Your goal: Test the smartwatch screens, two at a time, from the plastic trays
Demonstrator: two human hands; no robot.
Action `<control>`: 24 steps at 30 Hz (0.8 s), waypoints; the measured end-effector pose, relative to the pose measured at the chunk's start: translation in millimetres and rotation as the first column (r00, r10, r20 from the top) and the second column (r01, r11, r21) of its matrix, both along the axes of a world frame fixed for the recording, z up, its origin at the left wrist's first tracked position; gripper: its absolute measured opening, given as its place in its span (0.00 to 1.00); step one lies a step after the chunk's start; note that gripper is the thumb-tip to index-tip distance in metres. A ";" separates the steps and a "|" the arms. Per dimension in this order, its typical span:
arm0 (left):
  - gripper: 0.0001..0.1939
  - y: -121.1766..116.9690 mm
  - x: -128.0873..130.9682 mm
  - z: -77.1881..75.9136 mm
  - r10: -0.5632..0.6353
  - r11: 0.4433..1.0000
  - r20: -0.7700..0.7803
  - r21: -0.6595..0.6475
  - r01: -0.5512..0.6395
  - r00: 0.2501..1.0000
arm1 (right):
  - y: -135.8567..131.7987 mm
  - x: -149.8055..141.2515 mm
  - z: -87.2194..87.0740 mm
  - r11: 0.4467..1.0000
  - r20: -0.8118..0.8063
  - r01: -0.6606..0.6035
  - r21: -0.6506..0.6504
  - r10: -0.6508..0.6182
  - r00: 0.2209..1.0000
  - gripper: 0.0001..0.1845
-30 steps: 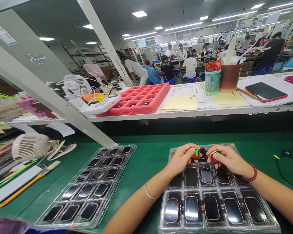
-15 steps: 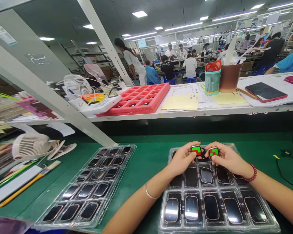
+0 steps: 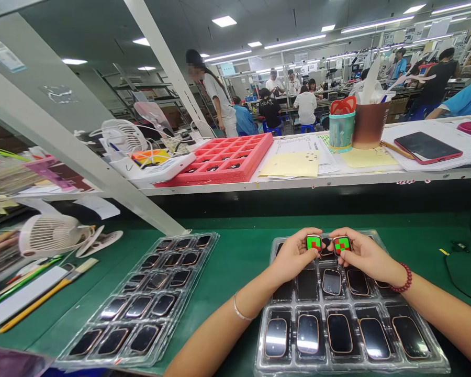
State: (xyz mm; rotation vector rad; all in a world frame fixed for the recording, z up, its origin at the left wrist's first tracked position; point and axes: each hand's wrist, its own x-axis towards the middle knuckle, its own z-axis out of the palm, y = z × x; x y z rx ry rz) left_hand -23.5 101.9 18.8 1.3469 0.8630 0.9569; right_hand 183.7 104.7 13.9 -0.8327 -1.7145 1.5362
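My left hand (image 3: 296,255) grips a smartwatch (image 3: 313,242) between thumb and fingers, its screen lit in green and red blocks. A second smartwatch (image 3: 341,244) with a similar green and red pattern is pinched in my right hand (image 3: 364,255). Both watches face me, side by side and slightly apart, over the far part of a clear plastic tray (image 3: 325,364). Dark-screened watches, among them a front-row watch (image 3: 339,334), lie in the tray's compartments. My hands and wrists hide some of the back compartments.
Another clear tray (image 3: 168,335) of dark watches lies to the left. Beyond it are a brush (image 3: 58,290) and a white fan (image 3: 49,235). On the shelf stand a red foam tray (image 3: 259,157), a teal cup (image 3: 340,133) and a phone (image 3: 427,146). Several people work in the background.
More red and green squares now show on the two watch screens, the right one most clearly. My hands have barely shifted. In the background, a standing person leans further forward.
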 end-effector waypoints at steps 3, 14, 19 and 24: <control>0.19 0.0 -0.7 -0.8 -0.005 1.000 -0.012 0.008 0.006 1.000 | -0.7 -0.4 2.8 1.000 0.002 -0.007 0.008 0.007 1.000 0.16; 0.16 -0.6 -1.5 1.3 -0.013 1.000 -0.024 0.026 0.014 1.000 | -1.3 -0.5 3.2 1.000 0.060 0.006 0.018 -0.007 0.998 0.09; 0.14 -1.2 -1.8 4.8 0.002 1.000 -0.057 0.014 -0.002 0.998 | 0.0 1.1 3.2 1.000 0.050 0.008 0.006 -0.008 0.999 0.08; 0.14 -0.6 -1.2 4.6 -0.004 1.000 -0.058 0.010 0.005 0.998 | -0.9 1.7 5.2 0.999 0.072 0.029 0.028 -0.031 0.997 0.06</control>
